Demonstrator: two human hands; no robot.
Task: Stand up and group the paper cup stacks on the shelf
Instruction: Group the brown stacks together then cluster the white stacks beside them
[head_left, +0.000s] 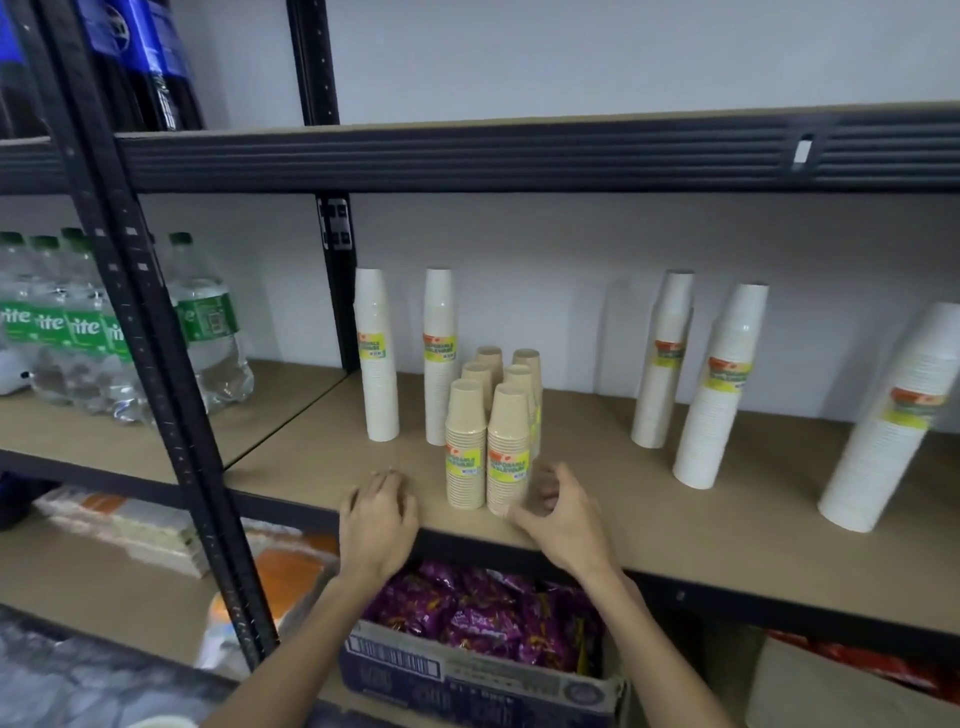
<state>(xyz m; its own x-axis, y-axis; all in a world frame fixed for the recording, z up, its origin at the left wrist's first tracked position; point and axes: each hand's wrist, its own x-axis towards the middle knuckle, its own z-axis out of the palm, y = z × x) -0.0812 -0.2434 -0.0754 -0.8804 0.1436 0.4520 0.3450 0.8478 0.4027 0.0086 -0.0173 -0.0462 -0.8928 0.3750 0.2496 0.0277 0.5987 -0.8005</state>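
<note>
Several short tan paper cup stacks (488, 431) stand upright in a tight two-row cluster near the front of the shelf board (675, 530). Two tall white cup stacks (376, 358) stand behind them at the left. Three more tall white stacks (719, 389) stand apart at the right, the nearest one (888, 421) by the frame edge. My left hand (379, 519) rests flat on the shelf edge just left of the tan cluster, fingers apart, holding nothing. My right hand (558, 512) is open beside the front right tan stack, thumb and fingers touching or nearly touching its base.
A black metal upright (156, 332) divides this bay from one holding green-labelled clear bottles (104, 332). A black shelf beam (519, 156) runs overhead. Below the shelf sits a cardboard box of purple snack packets (478, 618); orange and white packs lie lower left.
</note>
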